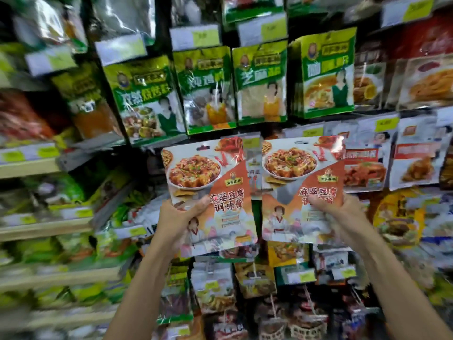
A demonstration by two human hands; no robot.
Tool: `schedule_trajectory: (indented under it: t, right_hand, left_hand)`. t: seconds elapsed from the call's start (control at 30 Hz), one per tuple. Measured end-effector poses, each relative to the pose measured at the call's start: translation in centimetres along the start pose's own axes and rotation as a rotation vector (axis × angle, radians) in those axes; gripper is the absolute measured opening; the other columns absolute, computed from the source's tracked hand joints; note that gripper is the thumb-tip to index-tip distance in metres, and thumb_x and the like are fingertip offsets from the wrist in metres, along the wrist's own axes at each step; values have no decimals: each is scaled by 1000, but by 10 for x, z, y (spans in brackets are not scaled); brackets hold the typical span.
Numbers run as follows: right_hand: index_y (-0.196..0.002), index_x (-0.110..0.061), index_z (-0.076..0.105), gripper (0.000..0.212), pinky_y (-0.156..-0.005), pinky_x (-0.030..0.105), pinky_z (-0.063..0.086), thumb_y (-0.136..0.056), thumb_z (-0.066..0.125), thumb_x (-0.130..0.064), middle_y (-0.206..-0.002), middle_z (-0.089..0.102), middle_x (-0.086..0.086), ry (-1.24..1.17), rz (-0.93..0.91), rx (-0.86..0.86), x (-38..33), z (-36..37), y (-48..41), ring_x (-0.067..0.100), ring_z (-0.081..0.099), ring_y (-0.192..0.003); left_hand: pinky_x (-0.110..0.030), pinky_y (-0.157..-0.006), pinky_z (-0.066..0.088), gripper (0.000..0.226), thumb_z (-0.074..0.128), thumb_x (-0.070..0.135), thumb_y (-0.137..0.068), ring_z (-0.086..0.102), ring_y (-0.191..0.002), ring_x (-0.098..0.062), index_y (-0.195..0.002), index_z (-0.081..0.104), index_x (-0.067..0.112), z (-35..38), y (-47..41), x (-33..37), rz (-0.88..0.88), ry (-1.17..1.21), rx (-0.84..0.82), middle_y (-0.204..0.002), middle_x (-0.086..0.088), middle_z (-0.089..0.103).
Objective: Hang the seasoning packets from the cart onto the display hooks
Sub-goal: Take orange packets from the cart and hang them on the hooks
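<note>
Arms reach up from the bottom of the view, one on each side, toward a wall full of hanging food packets. Left hand (177, 214) grips the lower left part of one seasoning packet, the left packet (208, 192), with the thumb pressed on its front and the other fingers hidden behind it. Right hand (343, 212) grips the lower right part of a second packet just like it, the right packet (302, 187), also with the thumb on the front. Both packets are held upright and side by side, close together with only a thin gap between them. Each one shows a bowl of red saucy food, red chillies at the top and big red writing in the middle. They are up in front of the display, and I cannot tell if either one is on a hook yet. Behind them, higher up, hangs a row of green packets (261, 82) with white and yellow price tags (196, 36) above them. More packets with orange food pictures (365, 168) hang to the right. Blurry shelves (36, 165) with green bags sit far off to the left.
</note>
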State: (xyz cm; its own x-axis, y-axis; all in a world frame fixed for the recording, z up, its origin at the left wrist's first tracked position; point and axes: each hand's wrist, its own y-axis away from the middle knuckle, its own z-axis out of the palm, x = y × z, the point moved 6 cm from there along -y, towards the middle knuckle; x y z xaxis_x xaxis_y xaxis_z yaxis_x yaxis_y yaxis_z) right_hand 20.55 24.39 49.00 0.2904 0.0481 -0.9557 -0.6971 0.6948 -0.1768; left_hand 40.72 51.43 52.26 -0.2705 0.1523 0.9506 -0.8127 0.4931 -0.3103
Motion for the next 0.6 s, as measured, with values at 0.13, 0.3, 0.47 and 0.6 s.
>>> schedule_trajectory:
  t: [0.13,0.3,0.47,0.6]
  right_hand:
    - [-91,-8,67,24,-48,15,52,-71,75,-19,-79,76,-2,11,-17,-19,5,47,-2,12,72,-66]
    - [-98,-12,66,31,-65,21,57,-70,74,-22,-85,76,-7,41,-35,-50,15,85,-6,12,73,-83]
    - [-100,-9,66,27,-68,24,56,-75,73,-19,-92,75,1,33,-16,-43,25,105,-13,15,73,-84]
    - [-98,-5,66,26,-70,30,57,-77,73,-19,-90,74,4,49,3,-35,30,113,-27,18,72,-82]
  left_hand:
    - [-17,-38,42,23,78,22,-64,52,-32,-8,-58,58,13,-48,-11,-15,-48,17,57,-41,4,58]
    - [-13,-39,42,24,76,7,-77,58,-37,-5,-62,57,10,-77,-34,-44,-97,-31,69,-43,6,61]
    - [-16,-42,47,20,79,9,-74,64,-46,-11,-63,62,7,-84,-63,-61,-144,-9,32,-52,1,67]
    - [-46,-74,56,21,82,12,-70,66,-77,-36,-79,68,-2,-82,-86,-69,-201,42,15,-84,-27,70]
